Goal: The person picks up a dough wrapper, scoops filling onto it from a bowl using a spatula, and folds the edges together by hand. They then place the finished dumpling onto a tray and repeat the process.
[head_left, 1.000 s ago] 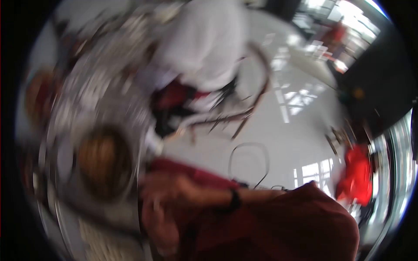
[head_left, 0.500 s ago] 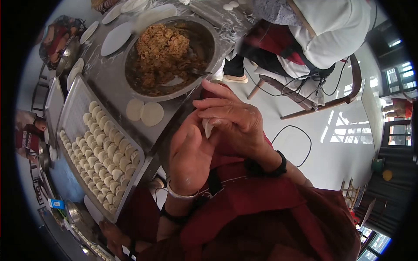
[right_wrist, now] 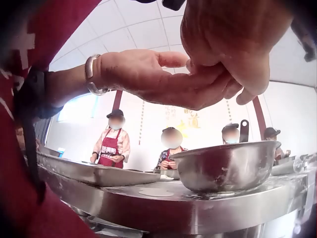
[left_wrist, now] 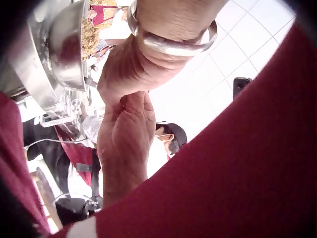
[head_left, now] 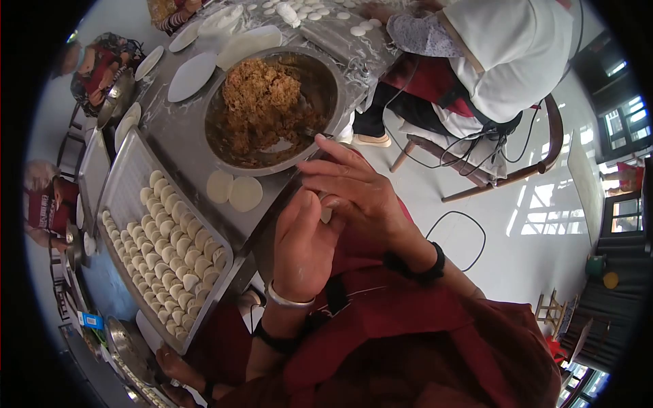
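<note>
Both hands meet in front of the body, beside the table edge. Between their fingers a small pale dumpling (head_left: 326, 215) shows as a sliver, mostly hidden. My left hand (head_left: 304, 250), with a silver bracelet, holds it from below, thumb raised. From the other side my right hand (head_left: 360, 190) pinches it, its outer fingers extended. In the right wrist view, the left hand (right_wrist: 143, 74) lies palm up under the right hand (right_wrist: 233, 44). Just beyond the hands stand a metal bowl (head_left: 323, 76) of brown filling (head_left: 262, 85) and two round wrappers (head_left: 245, 194).
A metal tray (head_left: 126, 166) with rows of dumplings (head_left: 166, 234) lies at left on the metal table (head_left: 153, 112). White plates (head_left: 192, 76) stand behind. A person in white (head_left: 510, 54) sits at right by a wooden chair (head_left: 503, 180); a cable loops on the floor.
The head view swung from a blurred, turned pose to the hands and steadied. Since half a second ago, the fingers have closed further over the dumpling, leaving less of it visible.
</note>
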Demonstrator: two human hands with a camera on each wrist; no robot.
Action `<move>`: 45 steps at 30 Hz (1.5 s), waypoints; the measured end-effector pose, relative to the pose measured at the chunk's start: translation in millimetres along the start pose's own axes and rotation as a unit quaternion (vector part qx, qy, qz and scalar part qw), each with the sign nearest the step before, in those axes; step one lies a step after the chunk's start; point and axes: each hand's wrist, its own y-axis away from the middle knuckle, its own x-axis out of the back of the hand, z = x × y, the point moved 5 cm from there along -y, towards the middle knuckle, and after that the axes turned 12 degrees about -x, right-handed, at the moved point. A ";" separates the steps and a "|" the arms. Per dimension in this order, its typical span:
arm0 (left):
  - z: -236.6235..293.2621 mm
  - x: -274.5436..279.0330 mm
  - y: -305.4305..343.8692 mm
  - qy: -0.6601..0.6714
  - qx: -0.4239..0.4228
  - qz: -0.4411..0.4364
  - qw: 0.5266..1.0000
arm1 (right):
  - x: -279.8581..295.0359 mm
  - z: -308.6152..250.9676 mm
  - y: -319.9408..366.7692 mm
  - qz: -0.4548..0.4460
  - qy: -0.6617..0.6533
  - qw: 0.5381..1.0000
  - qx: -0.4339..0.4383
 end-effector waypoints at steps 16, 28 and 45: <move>-11.3 2.4 -1.2 0.099 0.022 0.005 0.995 | 4.9 0.9 6.7 0.085 0.077 0.993 0.028; 12.1 36.5 21.7 0.012 -0.011 0.013 1.000 | -5.2 -12.5 17.3 0.023 -0.035 0.998 -0.053; 165.9 169.2 73.3 -0.390 -0.074 0.193 0.897 | -83.7 90.7 53.4 -0.260 -0.346 0.804 -0.408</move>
